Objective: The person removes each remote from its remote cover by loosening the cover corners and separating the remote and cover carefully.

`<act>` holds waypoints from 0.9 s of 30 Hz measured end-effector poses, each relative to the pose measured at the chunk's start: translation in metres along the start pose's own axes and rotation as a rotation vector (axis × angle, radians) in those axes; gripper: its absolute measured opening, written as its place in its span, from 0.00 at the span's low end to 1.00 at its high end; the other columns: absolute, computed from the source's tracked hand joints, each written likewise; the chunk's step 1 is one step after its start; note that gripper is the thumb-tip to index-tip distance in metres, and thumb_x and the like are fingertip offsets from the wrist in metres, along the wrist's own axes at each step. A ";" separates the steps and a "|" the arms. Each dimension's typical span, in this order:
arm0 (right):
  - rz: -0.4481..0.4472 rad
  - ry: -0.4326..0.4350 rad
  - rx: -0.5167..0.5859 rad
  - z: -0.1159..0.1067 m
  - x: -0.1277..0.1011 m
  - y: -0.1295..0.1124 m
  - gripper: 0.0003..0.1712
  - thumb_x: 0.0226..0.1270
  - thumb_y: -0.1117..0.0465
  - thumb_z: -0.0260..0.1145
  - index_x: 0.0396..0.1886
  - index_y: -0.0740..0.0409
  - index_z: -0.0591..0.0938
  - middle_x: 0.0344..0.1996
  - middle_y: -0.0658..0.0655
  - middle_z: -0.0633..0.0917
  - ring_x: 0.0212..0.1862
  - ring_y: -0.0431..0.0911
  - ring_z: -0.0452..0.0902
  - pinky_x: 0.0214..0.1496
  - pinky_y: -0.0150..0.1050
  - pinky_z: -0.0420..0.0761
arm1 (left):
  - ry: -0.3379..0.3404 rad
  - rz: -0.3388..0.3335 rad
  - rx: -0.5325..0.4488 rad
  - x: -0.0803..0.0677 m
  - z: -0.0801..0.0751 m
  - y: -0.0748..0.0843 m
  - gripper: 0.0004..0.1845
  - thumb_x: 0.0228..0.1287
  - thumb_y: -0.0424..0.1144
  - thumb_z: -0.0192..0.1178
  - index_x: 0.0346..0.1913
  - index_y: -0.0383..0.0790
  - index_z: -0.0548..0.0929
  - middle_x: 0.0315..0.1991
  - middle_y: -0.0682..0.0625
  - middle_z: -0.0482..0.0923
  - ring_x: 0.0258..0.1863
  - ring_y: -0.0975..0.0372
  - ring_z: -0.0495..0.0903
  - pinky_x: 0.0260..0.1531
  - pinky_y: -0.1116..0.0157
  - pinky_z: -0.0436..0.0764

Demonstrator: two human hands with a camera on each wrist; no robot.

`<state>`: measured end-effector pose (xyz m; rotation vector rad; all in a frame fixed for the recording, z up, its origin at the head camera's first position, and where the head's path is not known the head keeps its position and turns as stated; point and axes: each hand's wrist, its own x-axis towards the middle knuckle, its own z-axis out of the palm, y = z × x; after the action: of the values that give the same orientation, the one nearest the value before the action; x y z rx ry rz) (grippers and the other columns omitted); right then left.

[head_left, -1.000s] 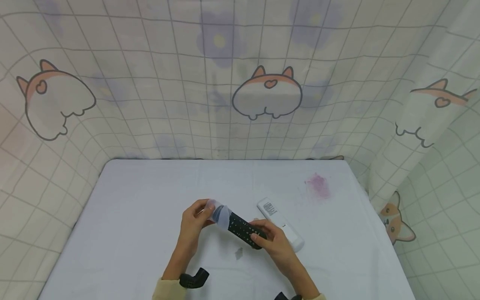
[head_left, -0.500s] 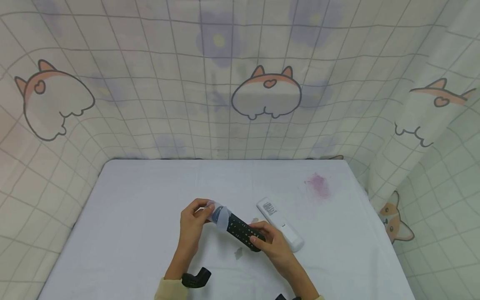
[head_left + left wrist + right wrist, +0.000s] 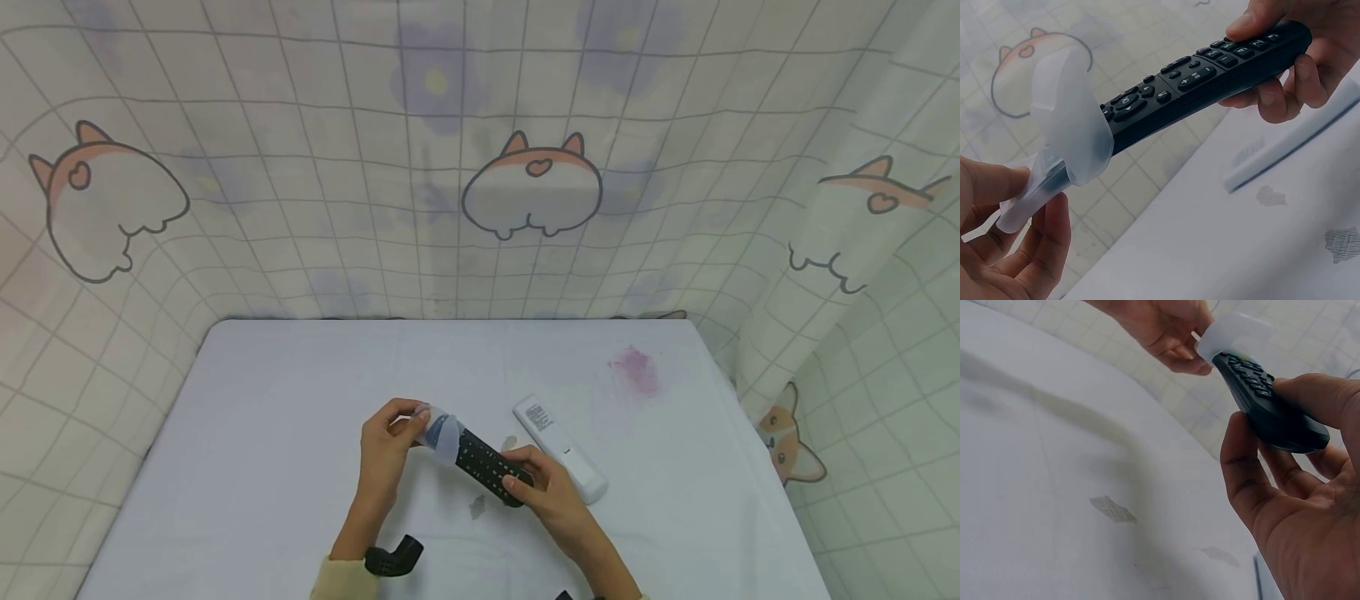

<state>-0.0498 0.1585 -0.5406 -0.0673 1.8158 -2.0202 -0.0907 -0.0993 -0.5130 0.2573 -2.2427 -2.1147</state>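
A black remote control (image 3: 489, 467) is held slanted above the table, its buttons facing up. A translucent whitish sleeve (image 3: 1072, 119) covers the remote's far end, and its edge is folded back in a flared collar. My left hand (image 3: 384, 443) pinches the sleeved end between thumb and fingers. My right hand (image 3: 551, 487) grips the bare end, thumb on the button side and fingers underneath. In the right wrist view the remote's rounded end (image 3: 1294, 428) shows between the thumb and fingers.
A long white case (image 3: 561, 447) with a printed label lies on the white-covered table (image 3: 270, 450), just beyond my right hand. Grey patches (image 3: 477, 507) and a pink stain (image 3: 637, 371) mark the cloth. A checked curtain (image 3: 360, 208) hangs behind and along both sides.
The remote's bare end and my right hand have dipped slightly toward me. My left hand keeps its pinch on the sleeved end, almost in the same spot.
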 end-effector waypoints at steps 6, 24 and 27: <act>-0.007 -0.006 0.001 0.000 0.000 0.000 0.26 0.74 0.64 0.68 0.66 0.68 0.73 0.57 0.52 0.82 0.57 0.40 0.82 0.55 0.34 0.86 | -0.002 0.007 0.000 0.001 0.000 0.001 0.09 0.72 0.35 0.66 0.51 0.38 0.86 0.50 0.40 0.83 0.40 0.61 0.86 0.42 0.69 0.87; 0.006 -0.012 0.010 0.001 -0.001 -0.002 0.27 0.73 0.64 0.69 0.66 0.68 0.73 0.58 0.54 0.81 0.57 0.41 0.82 0.56 0.34 0.86 | 0.003 0.031 0.008 0.002 -0.002 0.001 0.08 0.71 0.31 0.67 0.50 0.36 0.86 0.49 0.39 0.84 0.37 0.63 0.87 0.38 0.69 0.88; 0.007 -0.014 0.012 0.001 -0.001 -0.002 0.26 0.73 0.64 0.69 0.66 0.68 0.73 0.58 0.53 0.81 0.57 0.41 0.82 0.56 0.34 0.86 | 0.005 0.036 0.013 0.001 -0.002 0.002 0.08 0.70 0.31 0.67 0.50 0.36 0.87 0.49 0.39 0.85 0.37 0.63 0.87 0.38 0.69 0.88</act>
<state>-0.0490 0.1582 -0.5382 -0.0708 1.7931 -2.0205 -0.0919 -0.1013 -0.5110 0.2210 -2.2411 -2.0808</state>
